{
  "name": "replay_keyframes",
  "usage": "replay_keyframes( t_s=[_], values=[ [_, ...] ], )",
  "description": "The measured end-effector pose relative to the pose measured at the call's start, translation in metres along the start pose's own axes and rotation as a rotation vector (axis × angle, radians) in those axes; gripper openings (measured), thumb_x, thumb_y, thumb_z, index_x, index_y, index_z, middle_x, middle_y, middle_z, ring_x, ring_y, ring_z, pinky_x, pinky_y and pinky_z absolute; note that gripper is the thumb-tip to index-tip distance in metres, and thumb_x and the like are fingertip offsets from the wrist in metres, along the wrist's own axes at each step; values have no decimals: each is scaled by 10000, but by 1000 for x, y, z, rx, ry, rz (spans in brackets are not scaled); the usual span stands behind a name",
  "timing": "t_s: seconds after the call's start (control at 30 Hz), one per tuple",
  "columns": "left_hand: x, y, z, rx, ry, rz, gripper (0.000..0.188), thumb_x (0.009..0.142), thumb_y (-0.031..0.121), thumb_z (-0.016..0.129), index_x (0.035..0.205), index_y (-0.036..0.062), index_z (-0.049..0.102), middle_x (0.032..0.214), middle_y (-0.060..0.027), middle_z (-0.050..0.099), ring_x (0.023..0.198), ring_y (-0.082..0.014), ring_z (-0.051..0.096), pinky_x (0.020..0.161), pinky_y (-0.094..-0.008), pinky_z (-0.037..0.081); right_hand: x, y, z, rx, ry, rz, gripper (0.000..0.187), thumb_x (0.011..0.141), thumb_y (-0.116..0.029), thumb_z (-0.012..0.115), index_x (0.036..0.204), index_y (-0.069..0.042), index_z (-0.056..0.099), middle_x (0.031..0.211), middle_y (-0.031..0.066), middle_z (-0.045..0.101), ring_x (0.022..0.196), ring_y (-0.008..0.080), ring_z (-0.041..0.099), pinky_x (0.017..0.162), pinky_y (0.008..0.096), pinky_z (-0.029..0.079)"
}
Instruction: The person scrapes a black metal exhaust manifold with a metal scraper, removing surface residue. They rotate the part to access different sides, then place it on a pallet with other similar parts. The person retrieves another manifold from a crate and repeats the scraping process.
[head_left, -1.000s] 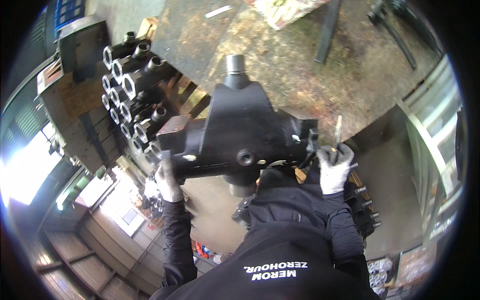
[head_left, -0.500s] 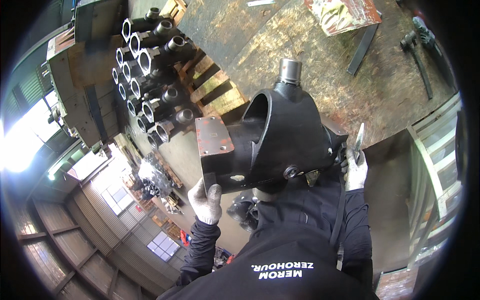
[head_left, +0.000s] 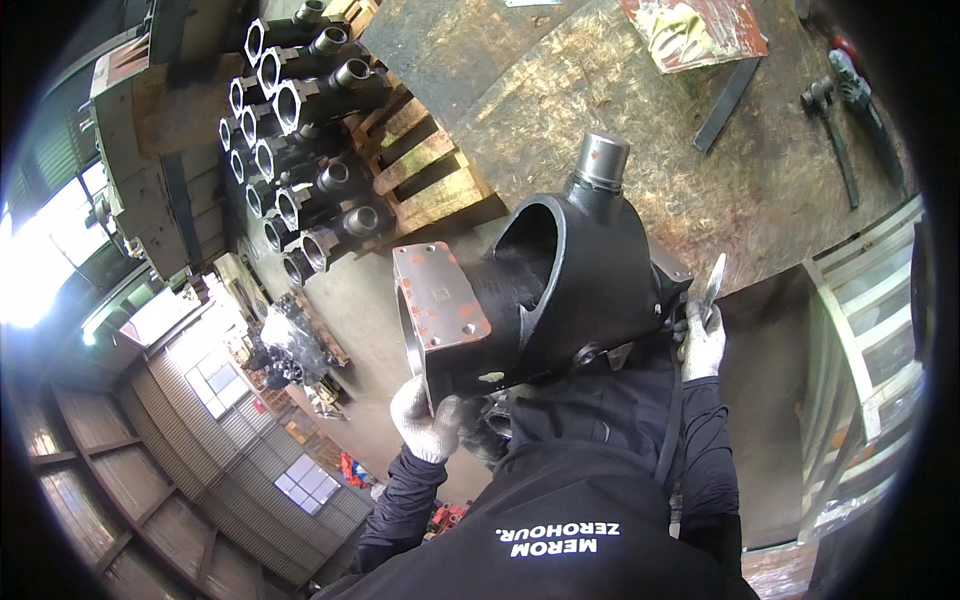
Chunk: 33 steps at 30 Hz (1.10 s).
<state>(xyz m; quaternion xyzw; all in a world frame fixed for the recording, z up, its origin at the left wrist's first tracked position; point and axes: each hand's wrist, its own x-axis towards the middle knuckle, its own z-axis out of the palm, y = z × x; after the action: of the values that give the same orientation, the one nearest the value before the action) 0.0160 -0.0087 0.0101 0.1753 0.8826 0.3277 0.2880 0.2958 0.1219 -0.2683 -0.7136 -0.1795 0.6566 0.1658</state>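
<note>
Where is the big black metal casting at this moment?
In the head view, the black casting is at centre, carried between the left hand and the right hand, right of the stacked black pipe parts.

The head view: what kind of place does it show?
Probably a metalworking shop or factory hall: black cast-metal tube parts stacked on a wooden pallet, a large black cast housing being carried, and corrugated walls.

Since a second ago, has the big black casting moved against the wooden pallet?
Yes. The black casting has turned, its flange swinging down toward the left hand, nearer the wooden pallet.
</note>
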Motion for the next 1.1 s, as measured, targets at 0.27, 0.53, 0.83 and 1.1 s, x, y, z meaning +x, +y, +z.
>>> replay_keyframes(
  t_s=[0.27,0.53,0.83,1.1],
  values=[
    [-31,-20,6,-56,76,2,524,956,352,736,1232,-88,670,1046,-51,712,951,-131,638,857,-294,512,11,2,5,-85,34,-59,232,996,-150,727,1159,-31,613,920,24,684,594,76,598,496,233,503],
    [-79,-29,32,-279,265,-156,453,975,333,709,1189,-63,655,1030,-78,717,951,-161,667,902,-319,525,42,-26,20,-465,42,-221,493,933,-306,783,1222,65,633,1006,122,721,859,171,668,805,320,546],
    [-100,14,63,-78,196,-252,620,1003,166,670,1513,-59,401,1367,-172,572,1224,-243,561,1059,-362,446,80,-132,60,-565,-317,-536,501,915,-326,790,1283,-8,670,1112,220,726,997,271,721,906,370,553],
    [-45,52,112,-575,158,-103,549,965,-16,669,1434,-57,387,1415,-139,515,1246,-167,533,1053,-285,444,73,-333,91,-899,14,-1260,512,871,-265,794,1239,-49,512,1034,214,721,953,392,722,852,463,564]
  ],
)
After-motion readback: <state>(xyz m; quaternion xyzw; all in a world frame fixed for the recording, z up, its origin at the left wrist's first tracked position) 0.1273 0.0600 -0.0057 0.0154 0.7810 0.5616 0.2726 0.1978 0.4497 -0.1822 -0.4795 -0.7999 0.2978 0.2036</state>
